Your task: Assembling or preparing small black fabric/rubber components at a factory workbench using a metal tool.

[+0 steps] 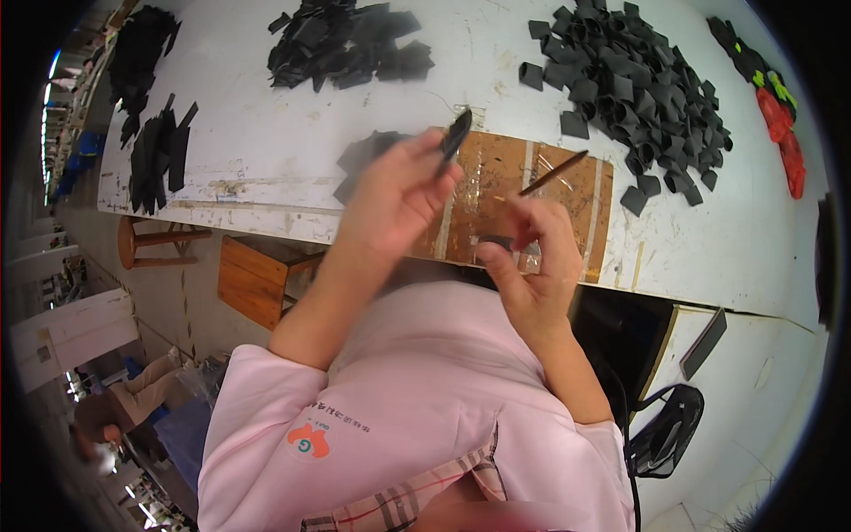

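My left hand [399, 195] is raised over the left edge of a brown, tape-striped board [496, 168]. Between its thumb and fingers it pinches a small black fabric-like piece [456, 137], tilted upward. My right hand [545, 262] is over the board's near part, its fingers curled round a slim dark brown stick [557, 171] that points up and right. The stick's other end is hidden by the fingers. By the right thumb a small dark piece [496, 241] shows; I cannot tell whether that hand touches it. Beside my left wrist lie loose grey-black pieces [359, 160], blurred.
On the white table [496, 53] are a heap of folded dark loops [620, 97] at the far right, flat black pieces [346, 40] at the back and black strips [160, 160] at left. Red and black bundles [776, 115] lie far right. Wooden stools [253, 279] stand left; a black bag [669, 430] hangs right.
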Demonstrator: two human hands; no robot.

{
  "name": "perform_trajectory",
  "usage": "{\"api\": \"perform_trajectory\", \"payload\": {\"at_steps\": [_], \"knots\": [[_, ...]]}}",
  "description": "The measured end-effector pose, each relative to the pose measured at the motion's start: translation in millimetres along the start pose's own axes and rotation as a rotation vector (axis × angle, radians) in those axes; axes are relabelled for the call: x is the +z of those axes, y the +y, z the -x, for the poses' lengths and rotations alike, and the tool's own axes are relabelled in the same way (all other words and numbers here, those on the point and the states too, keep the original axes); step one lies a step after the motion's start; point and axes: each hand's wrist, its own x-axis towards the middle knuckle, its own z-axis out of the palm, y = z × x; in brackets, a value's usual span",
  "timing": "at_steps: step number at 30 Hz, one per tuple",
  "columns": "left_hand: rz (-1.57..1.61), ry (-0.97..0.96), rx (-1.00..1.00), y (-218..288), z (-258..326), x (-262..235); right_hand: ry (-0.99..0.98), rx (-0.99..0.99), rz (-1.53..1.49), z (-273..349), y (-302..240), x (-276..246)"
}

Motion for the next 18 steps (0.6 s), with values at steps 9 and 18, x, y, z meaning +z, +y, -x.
{"api": "perform_trajectory", "payload": {"at_steps": [9, 18], "knots": [[0.236, -0.255, -0.226, -58.2, 27.3, 20.5, 0.209, -0.065, -0.079, 7.2, 18.2, -4.7], [-0.642, -0.373, 0.110, -22.1, 20.0, 43.6, -0.225, 0.342, -0.481, -2.8, 9.6, -53.1]]}}
